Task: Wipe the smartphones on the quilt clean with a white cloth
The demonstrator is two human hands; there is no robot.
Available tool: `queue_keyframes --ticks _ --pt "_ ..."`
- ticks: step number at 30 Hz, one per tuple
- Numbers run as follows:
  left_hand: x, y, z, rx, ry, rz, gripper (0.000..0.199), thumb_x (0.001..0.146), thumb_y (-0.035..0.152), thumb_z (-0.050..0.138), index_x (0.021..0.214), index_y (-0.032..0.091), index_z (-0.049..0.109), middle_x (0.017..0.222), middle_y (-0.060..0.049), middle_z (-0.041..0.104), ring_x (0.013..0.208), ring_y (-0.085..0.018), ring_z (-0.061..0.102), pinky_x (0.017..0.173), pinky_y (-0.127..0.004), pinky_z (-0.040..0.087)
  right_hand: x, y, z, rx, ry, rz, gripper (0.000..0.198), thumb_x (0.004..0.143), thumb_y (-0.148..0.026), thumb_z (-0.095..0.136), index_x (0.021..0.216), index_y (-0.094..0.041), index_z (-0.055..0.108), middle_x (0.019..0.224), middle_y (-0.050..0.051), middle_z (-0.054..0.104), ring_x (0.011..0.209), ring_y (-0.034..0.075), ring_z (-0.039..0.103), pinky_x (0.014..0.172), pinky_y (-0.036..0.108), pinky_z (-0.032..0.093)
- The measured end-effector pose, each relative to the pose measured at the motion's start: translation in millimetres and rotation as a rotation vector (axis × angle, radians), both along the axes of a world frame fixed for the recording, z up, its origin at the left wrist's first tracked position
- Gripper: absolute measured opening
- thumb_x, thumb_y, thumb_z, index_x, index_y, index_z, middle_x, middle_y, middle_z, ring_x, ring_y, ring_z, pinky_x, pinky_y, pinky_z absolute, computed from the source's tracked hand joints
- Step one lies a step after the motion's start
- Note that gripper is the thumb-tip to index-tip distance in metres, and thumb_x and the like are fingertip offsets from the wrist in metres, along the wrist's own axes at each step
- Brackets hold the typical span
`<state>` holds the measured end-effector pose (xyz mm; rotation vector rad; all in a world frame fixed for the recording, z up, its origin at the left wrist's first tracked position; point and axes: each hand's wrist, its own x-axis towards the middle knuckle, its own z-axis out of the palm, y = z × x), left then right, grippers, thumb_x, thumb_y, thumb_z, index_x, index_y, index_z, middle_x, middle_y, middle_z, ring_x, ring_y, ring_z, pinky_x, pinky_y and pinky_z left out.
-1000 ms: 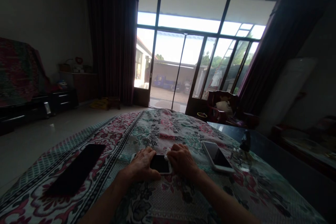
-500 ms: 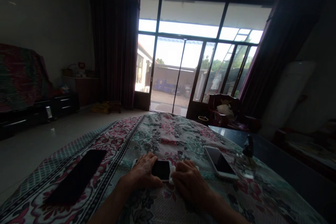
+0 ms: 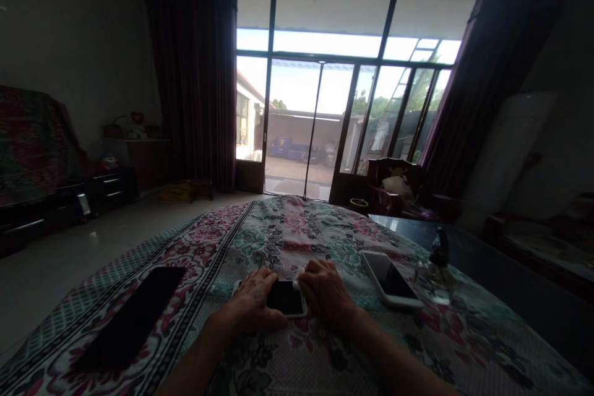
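Observation:
A white-framed smartphone (image 3: 286,301) with a dark screen lies sideways on the patterned cloth in front of me. My left hand (image 3: 252,302) grips its left part, thumb along the near edge and fingers over the far edge. Pinched in the closed fingers of my right hand (image 3: 325,292) is a small white wipe (image 3: 297,276), perhaps tissue or cloth. That hand is at the phone's right end, with the wipe by the far right corner. Most of the wipe is hidden by my fingers.
Another white smartphone (image 3: 390,278) lies to the right, beside a clear spray bottle (image 3: 437,272) with a black top. On the left lies a long black flat object (image 3: 132,315). A floral cloth (image 3: 297,229) covers the surface; a dark tabletop (image 3: 468,272) adjoins it at right.
My right hand has moved away from me along the phone's right end, taking the white wipe toward the far corner. My left hand stays on the phone.

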<state>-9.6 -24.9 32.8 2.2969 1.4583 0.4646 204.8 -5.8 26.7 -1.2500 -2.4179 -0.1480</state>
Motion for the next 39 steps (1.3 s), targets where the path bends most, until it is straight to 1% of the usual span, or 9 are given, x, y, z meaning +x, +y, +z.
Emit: queue_keyframes --ticks 4,7,12,15,20,26,32,35,39 --pt "0.4 -0.4 1.7 -0.008 0.016 -0.003 0.059 0.062 0.047 0.074 0.112 0.02 0.06 0.121 -0.008 0.055 0.111 -0.029 0.05 0.099 -0.037 0.04 4.1 -13.0 5.0 -0.026 -0.035 0.039 0.023 0.092 -0.022 0.051 0.074 -0.02 0.065 0.084 0.001 0.057 0.083 0.015 0.049 0.079 0.031 0.03" --pt "0.9 -2.3 4.8 -0.005 0.02 -0.003 0.055 0.063 0.047 0.073 0.11 0.022 0.06 0.121 -0.007 0.055 0.111 -0.028 0.051 0.099 -0.036 0.04 8.4 -26.3 10.2 -0.044 -0.064 0.091 0.023 0.09 -0.021 0.051 0.071 -0.019 0.063 0.081 0.0 0.057 0.079 0.014 0.048 0.076 0.03 0.03" --pt "2.0 -6.9 13.7 -0.038 0.021 0.0 0.055 0.064 0.043 0.073 0.114 0.024 0.059 0.127 -0.007 0.054 0.115 -0.028 0.05 0.101 -0.035 0.038 12.3 -39.5 15.3 -0.065 -0.087 0.157 0.025 0.09 -0.023 0.051 0.068 -0.019 0.062 0.081 0.001 0.056 0.074 0.013 0.046 0.075 0.029 0.03" --pt "2.2 -7.1 14.9 -0.039 0.037 -0.012 0.057 0.065 0.044 0.072 0.115 0.022 0.059 0.126 -0.008 0.054 0.116 -0.028 0.05 0.101 -0.034 0.038 9.1 -35.9 14.2 -0.052 -0.084 0.126 0.024 0.09 -0.023 0.052 0.069 -0.019 0.063 0.082 0.001 0.057 0.075 0.013 0.046 0.074 0.029 0.029" --pt "-0.1 -1.6 6.3 -0.005 0.053 -0.026 0.06 0.065 0.049 0.073 0.115 0.018 0.06 0.123 -0.009 0.054 0.114 -0.029 0.05 0.1 -0.034 0.038 -0.9 -16.5 11.0 -0.047 -0.103 0.05 0.022 0.092 -0.025 0.052 0.077 -0.019 0.068 0.086 0.003 0.059 0.082 0.016 0.048 0.077 0.031 0.028" --pt "-2.3 -1.4 5.3 -0.003 0.048 -0.03 0.06 0.066 0.055 0.071 0.115 0.022 0.059 0.126 -0.008 0.052 0.115 -0.028 0.049 0.101 -0.034 0.038 -3.1 -1.6 5.7 -0.047 -0.036 -0.058 0.027 0.095 -0.026 0.048 0.08 -0.019 0.069 0.091 0.004 0.061 0.088 0.017 0.051 0.082 0.032 0.029" --pt "-1.1 -4.7 10.9 -0.016 0.055 -0.022 0.058 0.065 0.053 0.072 0.113 0.024 0.058 0.125 -0.007 0.053 0.117 -0.027 0.048 0.102 -0.033 0.038 5.7 -10.2 9.1 -0.07 -0.028 0.048 0.02 0.09 -0.023 0.053 0.078 -0.02 0.07 0.084 0.002 0.06 0.081 0.015 0.051 0.078 0.029 0.032" --pt "-0.5 -4.1 10.2 -0.015 0.044 -0.024 0.059 0.064 0.051 0.073 0.113 0.023 0.059 0.123 -0.007 0.054 0.116 -0.027 0.049 0.101 -0.033 0.039 8.3 -19.1 17.0 -0.113 -0.05 0.097 0.023 0.087 -0.023 0.055 0.069 -0.019 0.067 0.08 0.002 0.06 0.075 0.014 0.05 0.074 0.028 0.033" --pt "0.1 -2.1 8.4 -0.025 0.043 -0.013 0.058 0.062 0.05 0.074 0.112 0.024 0.06 0.123 -0.006 0.055 0.114 -0.028 0.05 0.099 -0.033 0.039 8.4 -27.9 28.0 -0.176 -0.056 0.128 0.019 0.08 -0.017 0.056 0.065 -0.02 0.068 0.076 0.001 0.06 0.072 0.013 0.051 0.071 0.027 0.033"
